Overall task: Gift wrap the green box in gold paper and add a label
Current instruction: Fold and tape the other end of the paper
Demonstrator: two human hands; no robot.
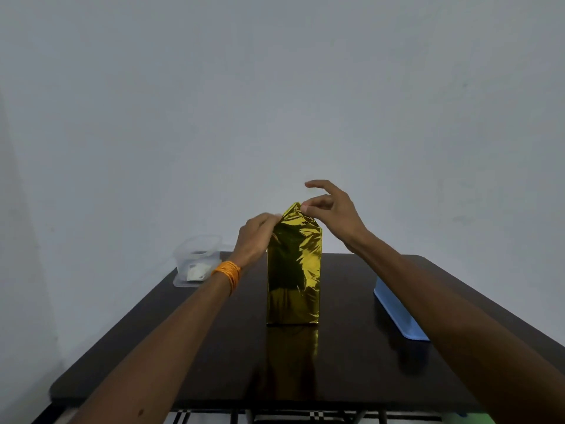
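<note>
At the middle of the dark table (214, 347), the green box stands on end, hidden inside the gold paper (293, 270), which puts the unfinished top within reach for closing. I have the left hand (258, 237) curled over the paper's upper left corner, bracing that fold. The right hand (333, 209) pinches the peak between thumb and finger, its other fingers lifted. I judge this to be the top-flap creasing step. A clear container (195, 258) and a blue tray (397, 310) sit off to the sides.
</note>
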